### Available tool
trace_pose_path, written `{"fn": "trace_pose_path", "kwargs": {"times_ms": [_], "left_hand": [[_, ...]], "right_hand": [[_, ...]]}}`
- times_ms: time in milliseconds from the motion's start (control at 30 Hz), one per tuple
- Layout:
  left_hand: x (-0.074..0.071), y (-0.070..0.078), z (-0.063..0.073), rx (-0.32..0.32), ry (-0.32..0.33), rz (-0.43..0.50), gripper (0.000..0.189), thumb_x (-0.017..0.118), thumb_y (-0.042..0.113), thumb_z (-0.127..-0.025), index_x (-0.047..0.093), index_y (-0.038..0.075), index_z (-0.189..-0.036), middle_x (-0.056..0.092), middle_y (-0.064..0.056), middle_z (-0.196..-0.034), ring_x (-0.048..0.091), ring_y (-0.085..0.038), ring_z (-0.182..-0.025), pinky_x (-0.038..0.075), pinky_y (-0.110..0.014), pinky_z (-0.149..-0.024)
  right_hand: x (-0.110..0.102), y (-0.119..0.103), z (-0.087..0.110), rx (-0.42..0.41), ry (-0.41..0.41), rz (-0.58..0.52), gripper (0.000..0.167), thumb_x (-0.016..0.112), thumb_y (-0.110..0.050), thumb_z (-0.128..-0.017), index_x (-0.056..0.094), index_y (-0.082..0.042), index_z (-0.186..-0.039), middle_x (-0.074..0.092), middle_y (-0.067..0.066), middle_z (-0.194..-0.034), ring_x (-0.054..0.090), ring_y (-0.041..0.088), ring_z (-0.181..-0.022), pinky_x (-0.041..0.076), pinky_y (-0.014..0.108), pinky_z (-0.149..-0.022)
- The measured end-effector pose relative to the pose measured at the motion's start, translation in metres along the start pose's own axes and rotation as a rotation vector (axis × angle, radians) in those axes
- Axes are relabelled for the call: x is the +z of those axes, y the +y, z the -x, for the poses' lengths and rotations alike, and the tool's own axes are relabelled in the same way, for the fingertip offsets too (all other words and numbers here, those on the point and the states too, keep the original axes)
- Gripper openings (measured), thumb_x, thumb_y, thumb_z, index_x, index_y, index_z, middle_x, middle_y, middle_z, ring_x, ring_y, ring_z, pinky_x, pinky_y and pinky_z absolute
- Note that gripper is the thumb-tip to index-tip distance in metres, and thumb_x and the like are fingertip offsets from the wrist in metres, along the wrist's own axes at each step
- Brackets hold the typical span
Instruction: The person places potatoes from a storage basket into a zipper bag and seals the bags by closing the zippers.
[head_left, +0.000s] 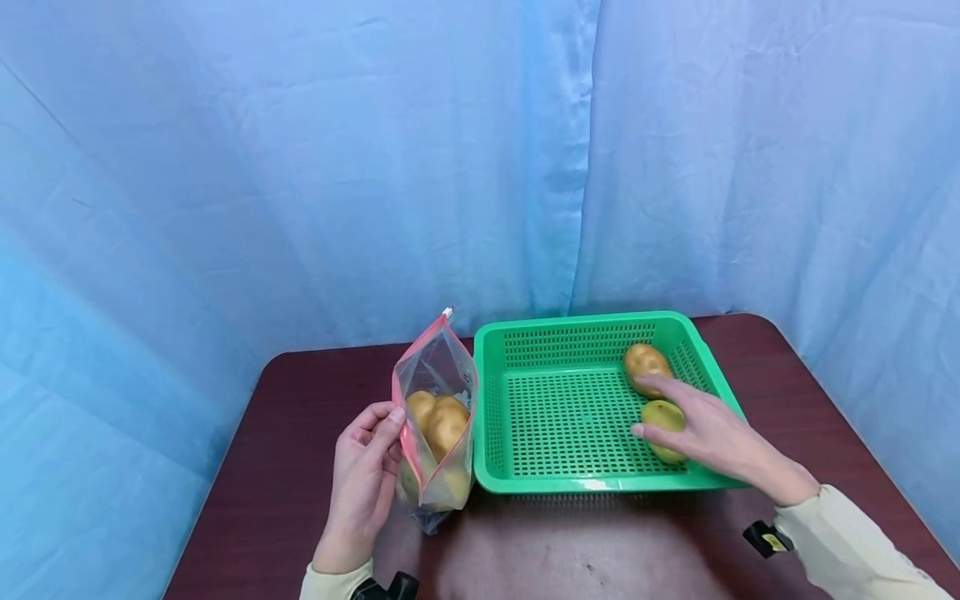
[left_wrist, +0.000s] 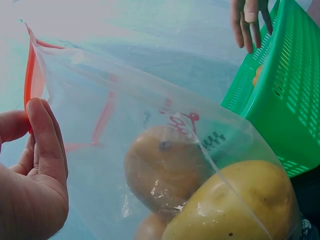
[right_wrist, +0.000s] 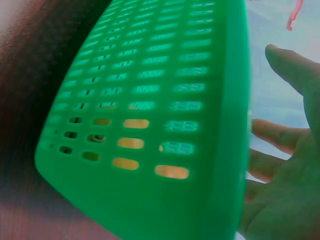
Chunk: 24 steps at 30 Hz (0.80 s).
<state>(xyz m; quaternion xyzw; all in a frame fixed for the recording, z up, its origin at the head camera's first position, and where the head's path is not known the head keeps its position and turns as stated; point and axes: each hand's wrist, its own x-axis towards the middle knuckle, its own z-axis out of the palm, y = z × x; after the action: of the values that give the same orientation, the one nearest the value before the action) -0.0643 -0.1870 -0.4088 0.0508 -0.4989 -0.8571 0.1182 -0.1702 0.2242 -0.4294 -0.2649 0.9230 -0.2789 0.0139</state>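
My left hand pinches the pink zip edge of a clear zip bag between thumb and fingers. The bag's mouth gapes, and inside sit several brown potatoes and a yellow mango-like fruit. My right hand reaches over the right end of a green plastic basket with thumb and fingers spread apart. Below its palm lies a yellow-green mango-like fruit. A brown potato lies behind it, and the fingertips overlap its lower edge in the head view.
The basket stands right beside the bag on a dark reddish-brown table. Pale blue curtains hang behind and on both sides. The basket's slotted side wall fills much of the right wrist view.
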Motion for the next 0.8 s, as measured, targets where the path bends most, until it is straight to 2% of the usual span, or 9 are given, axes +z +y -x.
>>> {"fn": "trace_pose_path", "kwargs": {"times_ms": [233,400,633,800], "left_hand": [[-0.002,-0.001,0.0,0.001,0.006,-0.002,0.014,0.06,0.0,-0.103,0.07,0.008,-0.097,0.069,0.0,-0.082,0.067,-0.006,-0.07,0.057,-0.018,-0.065],[0.0,-0.003,-0.001,-0.006,-0.01,-0.025,0.011,0.062,0.003,-0.103,0.07,0.008,-0.099,0.07,0.0,-0.085,0.067,-0.006,-0.072,0.058,-0.019,-0.067],[-0.001,-0.003,0.001,-0.003,0.0,-0.03,0.01,0.062,0.003,-0.103,0.069,0.008,-0.099,0.069,0.0,-0.083,0.067,-0.007,-0.071,0.058,-0.019,-0.067],[-0.002,-0.002,0.002,-0.01,0.01,-0.025,0.01,0.062,0.003,-0.103,0.069,0.008,-0.099,0.069,0.0,-0.084,0.068,-0.006,-0.072,0.058,-0.019,-0.067]], "right_hand": [[0.003,0.005,-0.002,0.039,-0.078,-0.028,0.074,0.072,-0.05,-0.095,0.049,-0.006,-0.15,0.053,0.017,-0.149,0.05,0.042,-0.135,0.046,0.065,-0.098],[0.007,0.012,-0.003,0.069,-0.104,-0.013,0.074,0.072,-0.05,-0.095,0.05,-0.005,-0.149,0.055,0.019,-0.147,0.055,0.042,-0.128,0.05,0.061,-0.091],[0.015,0.018,-0.008,0.044,-0.115,-0.046,0.07,0.074,-0.049,-0.094,0.054,-0.007,-0.146,0.063,0.013,-0.133,0.062,0.02,-0.1,0.051,0.041,-0.077],[0.02,0.023,-0.011,0.017,-0.122,-0.06,0.07,0.077,-0.047,-0.092,0.055,-0.008,-0.146,0.064,0.011,-0.128,0.061,0.014,-0.092,0.051,0.035,-0.073]]}}
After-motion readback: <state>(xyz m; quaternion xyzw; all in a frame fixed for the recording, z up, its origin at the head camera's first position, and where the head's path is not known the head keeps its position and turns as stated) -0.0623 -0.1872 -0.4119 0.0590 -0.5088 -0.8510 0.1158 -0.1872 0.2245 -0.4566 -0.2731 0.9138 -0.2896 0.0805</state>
